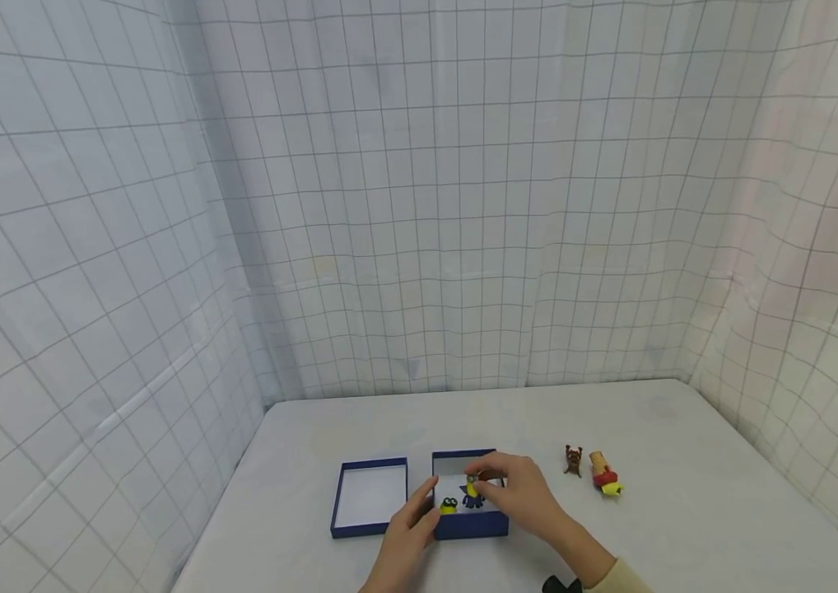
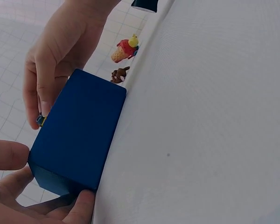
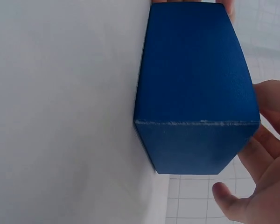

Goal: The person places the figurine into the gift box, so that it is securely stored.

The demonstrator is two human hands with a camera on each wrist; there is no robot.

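Observation:
A blue box (image 1: 472,525) with a white inside stands on the white table. Over its opening my right hand (image 1: 523,497) pinches a small yellow and blue toy figure (image 1: 472,489) between thumb and fingers; in the left wrist view only a bit of the figure (image 2: 41,120) shows past the box wall. Another yellow toy figure (image 1: 449,506) with big round eyes is inside, at the front left. My left hand (image 1: 407,539) rests its fingers against the box's left side, thumb near the front corner. From the right wrist, the box (image 3: 196,65) hides most of its contents.
Left of the box lies a shallow blue-rimmed lid (image 1: 370,494), white inside up. To the right are a brown animal figure (image 1: 573,459) and an ice-cream-cone figure (image 1: 605,474) in red and yellow. White gridded sheets (image 1: 419,206) surround the table.

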